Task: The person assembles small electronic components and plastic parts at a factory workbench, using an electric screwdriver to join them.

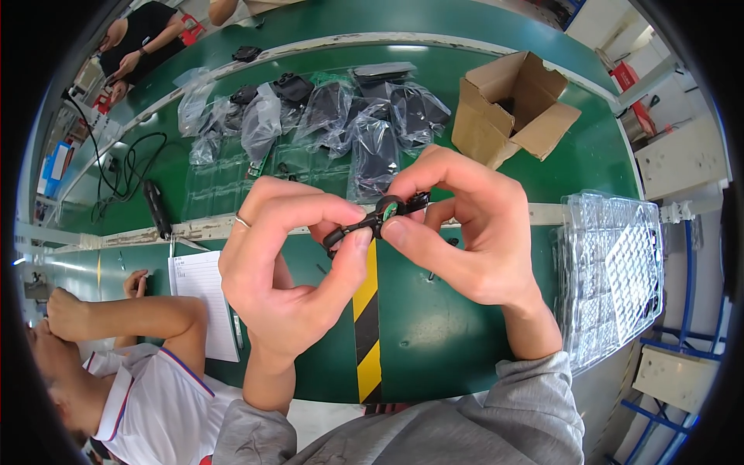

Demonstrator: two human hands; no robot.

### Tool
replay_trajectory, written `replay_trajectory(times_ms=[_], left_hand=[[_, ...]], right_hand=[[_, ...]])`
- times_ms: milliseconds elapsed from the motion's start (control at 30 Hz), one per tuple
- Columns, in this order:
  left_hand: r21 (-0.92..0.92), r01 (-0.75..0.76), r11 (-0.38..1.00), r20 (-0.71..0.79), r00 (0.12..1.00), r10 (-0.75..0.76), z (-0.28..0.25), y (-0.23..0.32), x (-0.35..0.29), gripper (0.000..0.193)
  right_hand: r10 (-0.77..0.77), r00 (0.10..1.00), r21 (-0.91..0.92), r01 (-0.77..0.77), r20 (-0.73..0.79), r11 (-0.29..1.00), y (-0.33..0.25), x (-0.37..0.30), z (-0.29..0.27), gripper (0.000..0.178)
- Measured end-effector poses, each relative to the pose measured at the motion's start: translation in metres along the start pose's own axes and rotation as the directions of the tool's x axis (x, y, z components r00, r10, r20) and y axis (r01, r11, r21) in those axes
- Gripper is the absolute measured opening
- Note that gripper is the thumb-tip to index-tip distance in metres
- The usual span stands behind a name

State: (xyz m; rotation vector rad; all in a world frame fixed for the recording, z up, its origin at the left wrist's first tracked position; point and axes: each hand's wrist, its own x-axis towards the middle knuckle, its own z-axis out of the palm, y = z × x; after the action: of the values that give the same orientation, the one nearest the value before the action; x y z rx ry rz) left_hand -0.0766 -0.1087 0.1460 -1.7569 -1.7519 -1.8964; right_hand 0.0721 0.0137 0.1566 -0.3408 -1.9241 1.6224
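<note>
Between my two hands, above the green table, is a small black plastic part [356,226] with a slim arm and a round housing that shows a bit of green circuit board [390,210]. My left hand [283,271] pinches the arm end with thumb and forefinger. At the round housing, the thumb and fingers of my right hand [484,232] close on the same part. A short black piece [418,202] sticks out by the right fingers; whether it is joined to the part I cannot tell. Below the right hand, a small dark rod-like item [432,273] lies on the table, partly hidden.
Bagged black parts [376,151] lie over clear trays beyond my hands. An open cardboard box [484,124] stands far right, stacked clear trays [581,279] near right. To the left are a notebook [200,283], a black handheld tool [156,208] with cable, and a seated person [155,403].
</note>
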Motion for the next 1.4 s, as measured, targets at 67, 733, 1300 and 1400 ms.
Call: replay_trajectory(times_ms=[67,733,1300,1400], left_hand=[[0.004,-0.005,1.0,0.006,1.0,0.005,0.0,-0.001,0.0,0.022],[0.082,-0.015,0.996,0.037,0.999,0.012,0.0,0.003,0.001,0.024],[0.155,0.267,0.951,0.01,0.962,-0.272,-0.013,-0.013,-0.046,0.021],[0.206,0.366,0.908,0.091,0.916,-0.39,-0.021,-0.028,-0.08,0.02]], right_hand=[[0.016,1.0,0.01,-0.016,0.001,1.0,0.0,0.0,0.001,0.019],[0.075,0.997,-0.015,-0.075,0.007,0.997,0.0,0.0,0.0,0.017],[0.287,0.95,0.186,-0.306,0.123,0.934,0.054,-0.014,0.025,0.018],[0.417,0.897,0.14,-0.436,0.146,0.889,0.09,-0.037,0.047,0.018]])
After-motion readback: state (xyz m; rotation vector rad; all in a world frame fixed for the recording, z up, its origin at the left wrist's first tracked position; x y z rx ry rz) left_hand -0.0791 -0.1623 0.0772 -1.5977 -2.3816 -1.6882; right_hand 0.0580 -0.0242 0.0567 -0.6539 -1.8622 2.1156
